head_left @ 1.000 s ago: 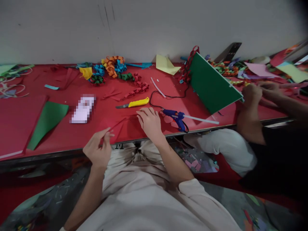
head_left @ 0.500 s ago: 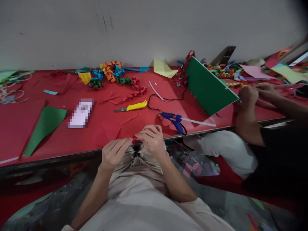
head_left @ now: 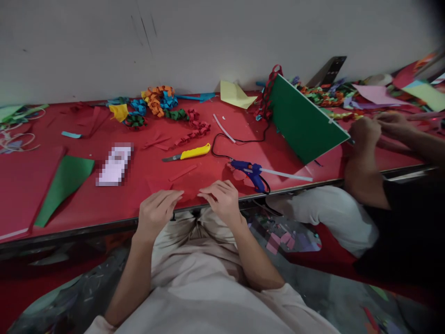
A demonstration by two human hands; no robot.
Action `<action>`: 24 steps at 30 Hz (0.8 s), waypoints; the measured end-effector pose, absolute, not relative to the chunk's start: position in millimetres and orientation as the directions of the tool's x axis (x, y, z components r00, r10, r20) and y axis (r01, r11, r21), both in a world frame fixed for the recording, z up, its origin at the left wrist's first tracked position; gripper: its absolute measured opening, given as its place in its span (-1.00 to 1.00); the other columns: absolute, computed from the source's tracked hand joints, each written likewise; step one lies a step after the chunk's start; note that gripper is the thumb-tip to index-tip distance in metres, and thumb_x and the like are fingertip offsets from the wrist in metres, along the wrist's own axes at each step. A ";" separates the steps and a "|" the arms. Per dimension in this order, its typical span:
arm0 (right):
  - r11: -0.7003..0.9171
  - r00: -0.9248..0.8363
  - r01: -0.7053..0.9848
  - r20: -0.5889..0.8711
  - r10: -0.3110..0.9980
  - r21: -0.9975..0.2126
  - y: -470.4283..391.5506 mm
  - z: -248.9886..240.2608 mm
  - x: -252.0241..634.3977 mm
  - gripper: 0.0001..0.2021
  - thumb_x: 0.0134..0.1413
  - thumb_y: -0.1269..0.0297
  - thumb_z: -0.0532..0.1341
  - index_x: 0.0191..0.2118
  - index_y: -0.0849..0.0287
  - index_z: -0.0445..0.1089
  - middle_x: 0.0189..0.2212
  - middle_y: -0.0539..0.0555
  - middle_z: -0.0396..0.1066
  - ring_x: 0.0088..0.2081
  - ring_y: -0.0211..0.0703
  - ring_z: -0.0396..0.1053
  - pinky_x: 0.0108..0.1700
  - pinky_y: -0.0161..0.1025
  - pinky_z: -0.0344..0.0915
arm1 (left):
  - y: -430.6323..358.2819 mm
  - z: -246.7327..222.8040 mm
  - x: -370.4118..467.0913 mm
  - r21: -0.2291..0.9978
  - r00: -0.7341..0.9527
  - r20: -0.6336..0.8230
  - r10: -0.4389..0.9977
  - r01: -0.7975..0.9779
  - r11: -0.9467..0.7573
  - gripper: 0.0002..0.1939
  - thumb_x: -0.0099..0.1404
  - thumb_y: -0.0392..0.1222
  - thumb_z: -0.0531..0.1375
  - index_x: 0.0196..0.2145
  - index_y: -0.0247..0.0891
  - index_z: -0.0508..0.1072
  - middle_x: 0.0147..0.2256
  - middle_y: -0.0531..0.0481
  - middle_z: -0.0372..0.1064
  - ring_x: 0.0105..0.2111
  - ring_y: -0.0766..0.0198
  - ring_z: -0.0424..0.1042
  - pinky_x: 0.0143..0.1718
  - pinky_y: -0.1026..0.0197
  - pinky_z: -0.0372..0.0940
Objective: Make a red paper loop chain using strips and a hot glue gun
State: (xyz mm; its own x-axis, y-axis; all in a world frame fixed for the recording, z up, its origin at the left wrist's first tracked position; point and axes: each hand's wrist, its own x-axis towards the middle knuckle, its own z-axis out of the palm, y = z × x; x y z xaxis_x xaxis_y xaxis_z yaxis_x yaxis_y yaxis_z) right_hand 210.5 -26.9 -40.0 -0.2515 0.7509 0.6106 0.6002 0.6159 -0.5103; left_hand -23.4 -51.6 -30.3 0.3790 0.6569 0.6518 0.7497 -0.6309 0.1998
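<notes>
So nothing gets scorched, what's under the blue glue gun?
Pinkish-red scraps peek out by the front of the glue gun, on the red table. Anything directly under its body is covered, so I can't tell.

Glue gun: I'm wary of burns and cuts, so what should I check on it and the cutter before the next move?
1. Right hand clear of glue gun: ok, a gap shows between them.
2. Glue stick in place: ok, it juts from the gun's back.
3. Nozzle cool: cannot tell.
4. Left hand clear of cutter: ok, the cutter lies beyond it.
5. Blade retracted: not ok, it is out.
6. Fingers free: cannot tell, anything red would blend into the table.
</notes>
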 end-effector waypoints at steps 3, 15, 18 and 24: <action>0.607 -0.227 0.640 0.638 0.736 -0.472 -22.9 -38.6 208.3 -0.83 0.31 0.39 0.25 -0.33 0.08 0.53 -0.37 -0.04 0.62 -0.24 -0.22 0.49 -0.18 -0.17 0.15 | -50.2 -25.4 -19.6 0.246 0.356 0.617 0.701 0.759 -0.602 -0.74 0.37 -0.42 0.23 -0.02 -0.24 0.53 -0.12 -0.11 0.54 -0.12 0.20 0.53 -0.01 0.14 0.43; 0.255 0.352 0.782 0.741 0.572 -0.569 -54.3 -54.8 275.6 -0.85 0.35 0.22 0.10 -0.18 0.12 0.38 -0.30 0.16 0.43 -0.21 -0.03 0.42 -0.14 -0.05 0.38 | -46.8 -25.6 -10.3 0.247 0.254 0.581 0.773 0.850 -0.465 -0.78 0.42 -0.33 0.20 0.00 -0.29 0.53 -0.06 -0.16 0.46 -0.09 0.14 0.45 0.00 0.08 0.43; 0.139 0.290 0.849 0.668 0.686 -0.510 -42.9 -46.0 302.5 -0.71 0.28 0.08 0.18 -0.05 0.20 0.37 -0.12 0.29 0.43 -0.02 0.12 0.38 0.01 0.07 0.35 | -46.0 -29.0 -4.5 0.291 0.259 0.555 0.790 0.830 -0.477 -0.77 0.44 -0.31 0.18 0.02 -0.27 0.52 -0.08 -0.15 0.45 -0.11 0.17 0.45 0.00 0.10 0.43; 0.172 -0.016 0.879 0.333 0.943 -0.445 -6.1 -21.4 328.3 -0.63 0.28 -0.01 0.18 -0.10 0.21 0.50 -0.13 0.28 0.53 -0.02 0.17 0.44 0.03 0.01 0.32 | -39.1 -27.8 2.7 0.335 0.254 0.517 0.817 0.819 -0.467 -0.73 0.45 -0.29 0.14 0.06 -0.27 0.50 -0.11 -0.15 0.42 -0.10 0.13 0.44 0.03 0.06 0.42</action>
State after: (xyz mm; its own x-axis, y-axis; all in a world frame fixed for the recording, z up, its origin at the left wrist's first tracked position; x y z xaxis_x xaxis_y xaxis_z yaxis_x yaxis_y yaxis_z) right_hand 328.3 -6.1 -21.4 -0.0160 0.9428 0.3330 0.8789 0.1721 -0.4449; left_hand 2.7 -39.1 -27.8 0.2541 0.8173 0.5172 0.8186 -0.4665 0.3351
